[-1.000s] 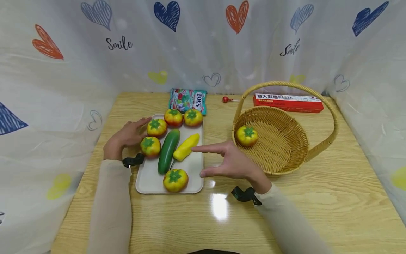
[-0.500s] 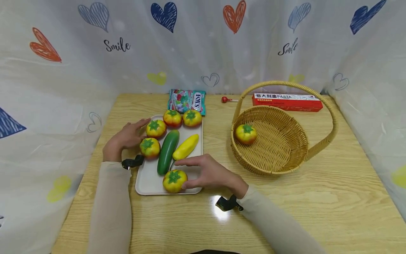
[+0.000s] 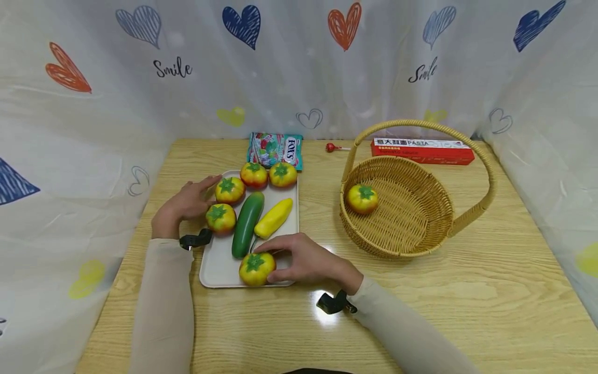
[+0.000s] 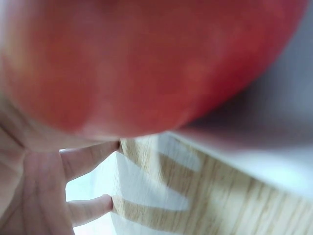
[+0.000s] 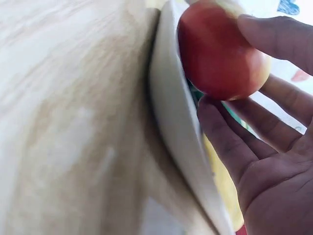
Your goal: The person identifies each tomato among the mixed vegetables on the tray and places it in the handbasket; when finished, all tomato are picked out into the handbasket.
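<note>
My right hand [image 3: 308,262] holds the front yellow-and-red tomato [image 3: 257,269] between thumb and fingers, low over the front of the white tray [image 3: 219,270]. In the right wrist view, the thumb lies on this tomato's red side [image 5: 220,54] and fingertips sit beneath it. My left hand [image 3: 189,201] rests at the tray's left edge, with fingertips on the table in the left wrist view. Beside it are two tomatoes, one upper [image 3: 230,190] and one lower [image 3: 221,218]. A green cucumber [image 3: 247,224] and a yellow pepper [image 3: 274,218] lie mid-tray.
Two more tomatoes sit at the tray's far end, left [image 3: 254,175] and right [image 3: 283,174]. Behind them lies a candy bag [image 3: 275,149]. A tall-handled wicker basket [image 3: 406,218] with one tomato [image 3: 362,199] stands to the right; behind are a lollipop [image 3: 330,147] and a red pasta box [image 3: 422,152].
My right hand has moved left and toward the tray's front, from beside the basket to the front tomato, and its fingers have closed around it. The left hand has stayed put.
</note>
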Motion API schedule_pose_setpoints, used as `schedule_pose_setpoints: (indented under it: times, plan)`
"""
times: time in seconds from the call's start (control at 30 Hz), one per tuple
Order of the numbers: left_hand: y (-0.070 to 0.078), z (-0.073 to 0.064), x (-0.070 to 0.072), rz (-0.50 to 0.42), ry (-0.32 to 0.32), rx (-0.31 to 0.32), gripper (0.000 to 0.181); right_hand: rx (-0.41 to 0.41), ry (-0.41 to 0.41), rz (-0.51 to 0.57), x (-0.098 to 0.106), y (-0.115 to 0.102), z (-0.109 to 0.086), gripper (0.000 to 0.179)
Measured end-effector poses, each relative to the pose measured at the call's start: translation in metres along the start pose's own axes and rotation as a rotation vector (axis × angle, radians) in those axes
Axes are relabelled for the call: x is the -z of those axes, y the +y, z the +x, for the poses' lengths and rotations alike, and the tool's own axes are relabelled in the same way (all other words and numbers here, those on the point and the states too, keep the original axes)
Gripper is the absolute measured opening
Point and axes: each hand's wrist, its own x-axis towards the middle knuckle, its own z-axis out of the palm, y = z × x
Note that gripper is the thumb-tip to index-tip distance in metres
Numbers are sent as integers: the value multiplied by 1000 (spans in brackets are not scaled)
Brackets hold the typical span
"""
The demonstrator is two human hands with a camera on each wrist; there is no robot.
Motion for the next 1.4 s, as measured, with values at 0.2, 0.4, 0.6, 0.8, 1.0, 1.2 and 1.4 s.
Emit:
schedule_pose_setpoints:
  times: [0.2, 0.4, 0.6, 0.8, 1.0, 1.2, 1.4]
  plan:
    - [-2, 0, 0, 6, 8, -10, 74, 19, 30, 112, 17, -14, -7, 55]
    - [-1, -1, 0, 3, 14, -13, 73, 48, 141, 183, 49, -27, -37, 54]
    - [1, -1, -1, 3, 7, 3, 73, -7, 314, 102, 84, -27, -90, 58]
    - [1, 0, -2, -4, -5, 29, 73, -91, 462, 101, 113, -18, -148, 60]
    - [1, -1, 0, 1, -6, 37, 74, -188, 592, 1, 127, -12, -172, 54]
    - [0, -1, 0, 1, -2, 43, 75, -315, 564, -44, 130, -3, -162, 51]
    - [0, 0, -1, 0, 1, 39, 75, -399, 497, -51, 131, 9, -149, 49]
